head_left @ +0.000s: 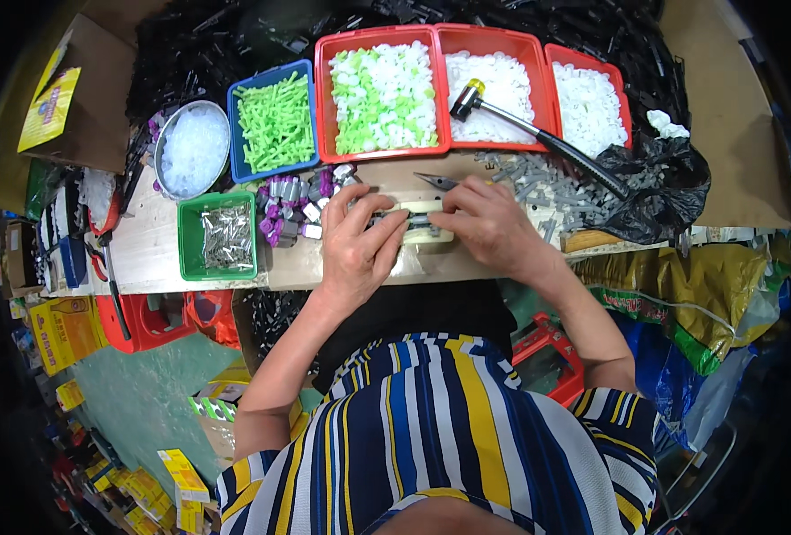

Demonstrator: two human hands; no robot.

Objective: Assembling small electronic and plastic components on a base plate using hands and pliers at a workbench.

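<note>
In front of me on the bench lies a pale cream block with a small dark grey part across its top. My left hand is closed at the part's left end, its thumb and fingers pressed against it. From the other side my right hand pinches the right end, fingers curled. The fingers cover much of the part, so its full shape is hidden. Just beyond the hands show the dark pointed jaws of pliers. Purple-and-grey pieces are heaped beside my left hand.
Beyond stand a blue bin of green sticks, red bins of green and white pieces, and a metal bowl. A hammer rests across the bins. Left is a green bin of metal pins; right, loose grey pieces and a black bag.
</note>
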